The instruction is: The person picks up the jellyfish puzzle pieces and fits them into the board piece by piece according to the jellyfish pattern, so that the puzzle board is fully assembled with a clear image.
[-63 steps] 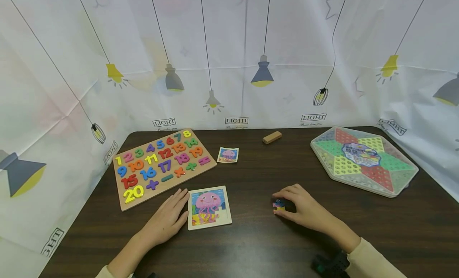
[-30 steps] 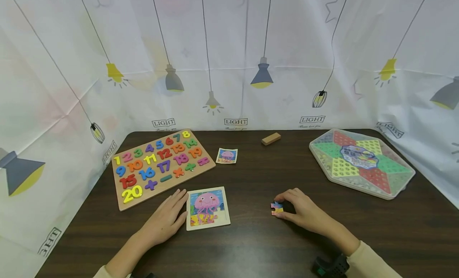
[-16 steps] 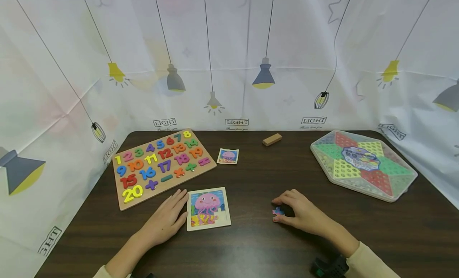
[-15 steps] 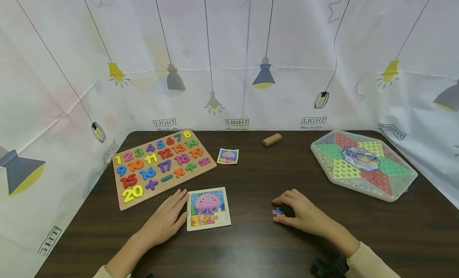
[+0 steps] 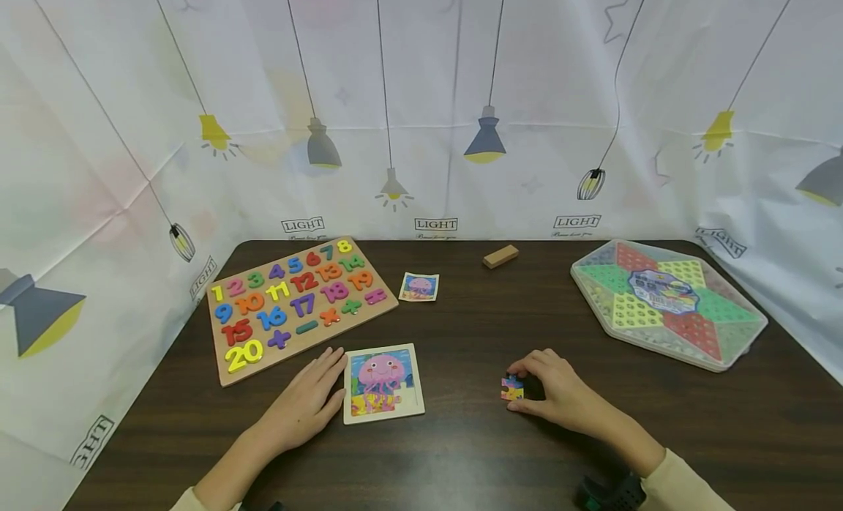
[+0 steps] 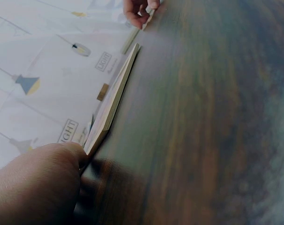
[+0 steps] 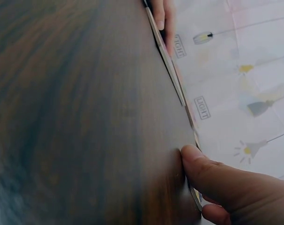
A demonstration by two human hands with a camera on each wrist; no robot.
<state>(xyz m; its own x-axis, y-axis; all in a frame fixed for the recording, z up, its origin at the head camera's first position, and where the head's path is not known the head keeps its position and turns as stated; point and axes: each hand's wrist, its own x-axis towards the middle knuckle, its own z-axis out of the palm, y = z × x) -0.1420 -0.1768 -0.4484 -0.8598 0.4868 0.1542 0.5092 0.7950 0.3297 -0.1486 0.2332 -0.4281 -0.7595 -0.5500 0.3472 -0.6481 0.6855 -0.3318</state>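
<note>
My left hand [image 5: 306, 397] lies with its fingers extended along the left edge of a square jigsaw board [image 5: 417, 405] showing a pink jellyfish; its thumb touches the frame. The board's lower right corner shows bare wood where the picture breaks off. To the right of it, my right hand [image 5: 556, 390] pinches a small jigsaw piece [image 5: 512, 389], blue, pink and yellow, between thumb and fingers close over the dark table. In the right wrist view the thumb [image 7: 193, 153] sits at the piece's edge, while the fingers are mostly hidden behind the hand.
A wooden number board [image 5: 296, 346] lies at the left behind my left hand. A small jellyfish picture card [image 5: 418, 288] and a wooden block [image 5: 500, 257] are farther back. At the right is a hexagonal checkers board [image 5: 668, 299]. A printed curtain hangs behind the table [image 5: 454, 460].
The jigsaw piece has been turned in my right fingers, so its yellow part and notch face differently. My right hand has shifted only slightly. My left hand and the jigsaw board stay put.
</note>
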